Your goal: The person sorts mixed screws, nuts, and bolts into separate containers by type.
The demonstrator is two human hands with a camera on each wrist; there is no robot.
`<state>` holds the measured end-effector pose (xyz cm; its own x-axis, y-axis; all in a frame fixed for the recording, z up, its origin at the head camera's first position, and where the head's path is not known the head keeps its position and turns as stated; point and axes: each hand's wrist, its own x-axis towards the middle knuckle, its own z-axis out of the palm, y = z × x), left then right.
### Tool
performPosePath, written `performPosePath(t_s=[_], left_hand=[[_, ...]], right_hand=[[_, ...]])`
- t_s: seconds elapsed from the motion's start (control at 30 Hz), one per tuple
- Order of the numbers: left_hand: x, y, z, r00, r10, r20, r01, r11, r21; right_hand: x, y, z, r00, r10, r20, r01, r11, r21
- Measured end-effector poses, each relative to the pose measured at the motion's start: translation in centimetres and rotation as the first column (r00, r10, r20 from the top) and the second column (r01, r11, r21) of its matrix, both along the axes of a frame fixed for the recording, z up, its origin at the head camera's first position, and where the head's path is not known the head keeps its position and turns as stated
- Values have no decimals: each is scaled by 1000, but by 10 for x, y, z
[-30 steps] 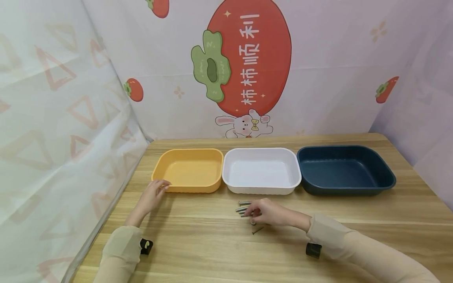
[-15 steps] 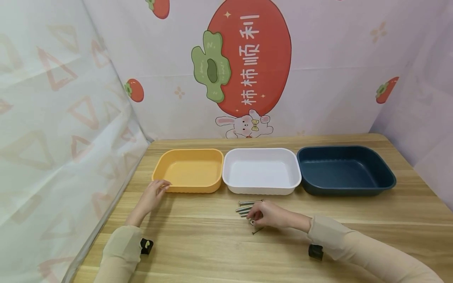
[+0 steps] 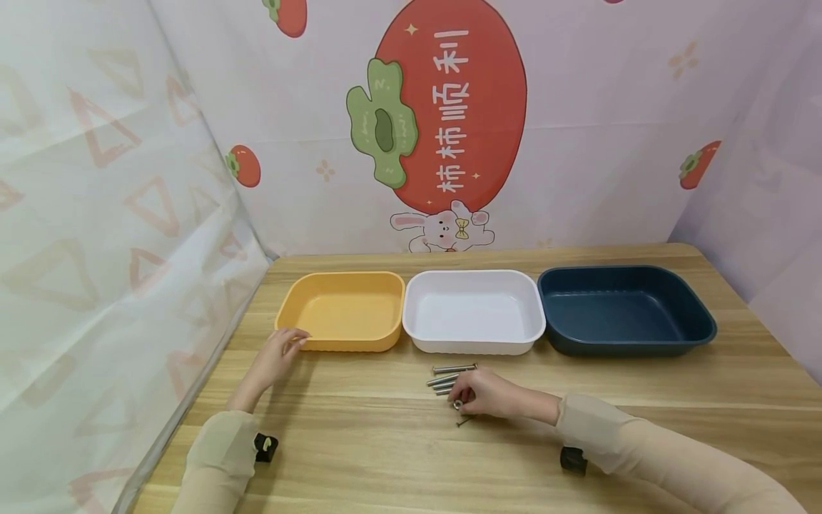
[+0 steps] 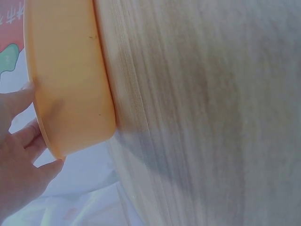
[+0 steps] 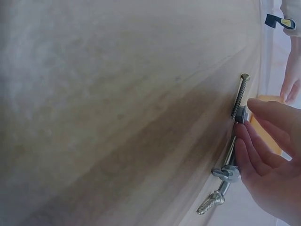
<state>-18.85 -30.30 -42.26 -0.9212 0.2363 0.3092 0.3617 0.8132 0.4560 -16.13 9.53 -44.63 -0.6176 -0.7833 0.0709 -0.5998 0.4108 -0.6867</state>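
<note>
My left hand (image 3: 277,354) holds the near-left rim of the yellow tray (image 3: 349,344); in the left wrist view its fingertips lie along the rim of the tray's wall (image 4: 70,80). Over a small group of fasteners, my right hand (image 3: 493,392) has its thumb and fingertips at a small metal nut (image 3: 457,405). From the right wrist, the nut (image 5: 241,114) appears pinched between thumb and fingers. A thin screw (image 5: 241,89) lies beside it. Several silver bolts (image 3: 443,380) lie just beyond the hand, partly hidden by it.
A white tray (image 3: 475,347) and a dark blue tray (image 3: 629,348) stand right of the yellow one, in a row across the wooden table (image 3: 359,442). Behind them hangs a printed cloth backdrop (image 3: 578,178).
My right hand has shifted slightly toward me, off the bolts and onto the nut, uncovering more of the bolts. The left hand stays on the yellow tray.
</note>
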Motion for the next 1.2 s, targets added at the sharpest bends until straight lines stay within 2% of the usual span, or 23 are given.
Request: performPosePath(t_s=[0.27, 0.63, 1.03, 1.2], left_hand=[[0, 1, 1, 1000, 5, -1, -5, 1000, -7], [1, 1, 0, 1000, 10, -14, -10, 1000, -10], [1, 1, -1, 1000, 16, -12, -16, 1000, -5], [1, 1, -1, 1000, 12, -16, -12, 1000, 0]], right_hand=[[1, -1, -3, 998, 7, -59, -6, 1000, 6], [2, -5, -5, 996, 0, -86, 4, 999, 44], [2, -4, -3, 998, -13, -53, 14, 1000, 18], [1, -5, -1, 999, -44, -22, 44, 999, 5]])
